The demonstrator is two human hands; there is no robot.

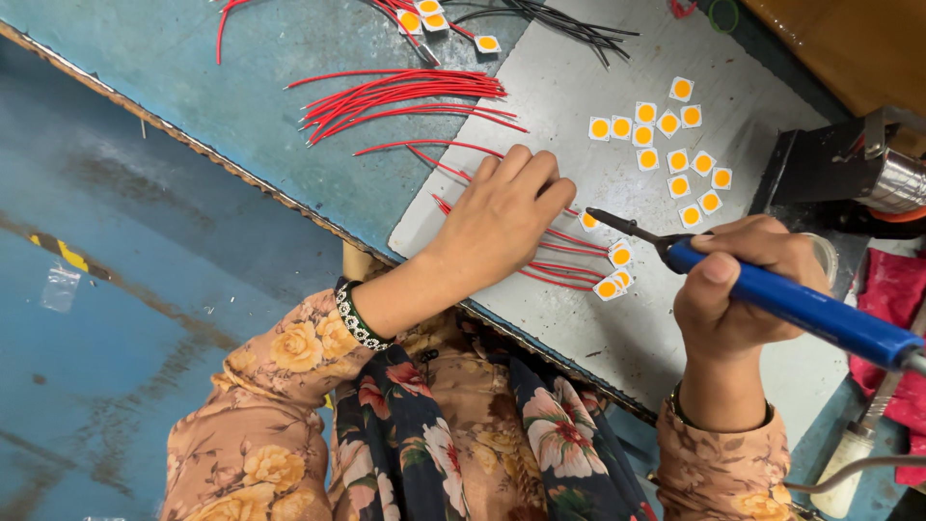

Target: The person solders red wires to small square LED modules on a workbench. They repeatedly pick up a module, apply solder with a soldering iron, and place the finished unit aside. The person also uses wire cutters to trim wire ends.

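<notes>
My left hand [502, 217] lay palm down on the desk [617, 328], fingers together and pointing away from me, wrist bent, a beaded band around it. My right hand [738, 289] hovered above the desk's near edge, curled into a closed fist around a blue-handled soldering iron [772, 294], thumb on top, forearm upright.

At frame centre, the left hand [506, 217] presses red wires [559, 260] onto the tabletop [579, 87]; the right hand [738, 289] grips a blue-handled soldering iron [791, 304].
</notes>
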